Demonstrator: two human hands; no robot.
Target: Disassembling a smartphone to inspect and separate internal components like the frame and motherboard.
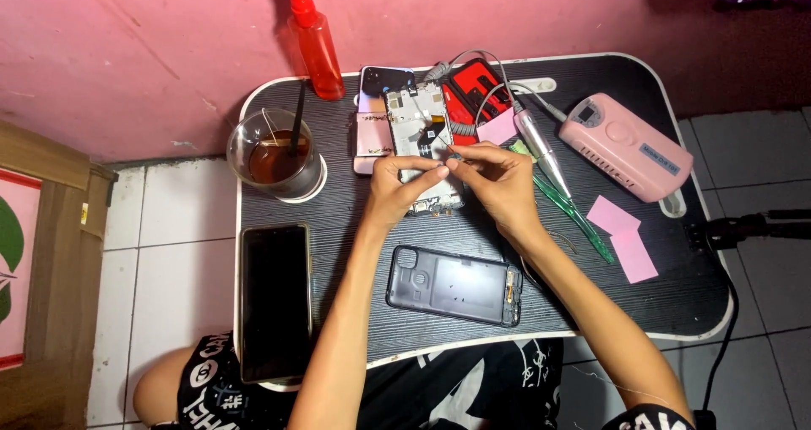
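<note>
- Head view: a dark lap table (591, 312) carries an opened phone frame (420, 143) at its far centre, circuit side up.
- Left hand (397, 189) rests on the near left part of the opened phone frame, thumb and forefinger curled against its lower edge.
- Right hand (498, 181) sits just right of the frame, fingertips pinched together on a small part; the part is too small to identify.
- Fingertips of both hands meet over the frame's near right edge.
- Near the hands, toward the person, lies a black back cover (454, 285), inner side up.
- Near left: a dark phone (274, 302), screen up.
- Far left: a glass of dark liquid (276, 154) and a red spray bottle (314, 41).
- Right of the hands: a rotary handpiece (541, 147), green tweezers (583, 219), a pink control box (627, 145) and pink paper squares (623, 236).
</note>
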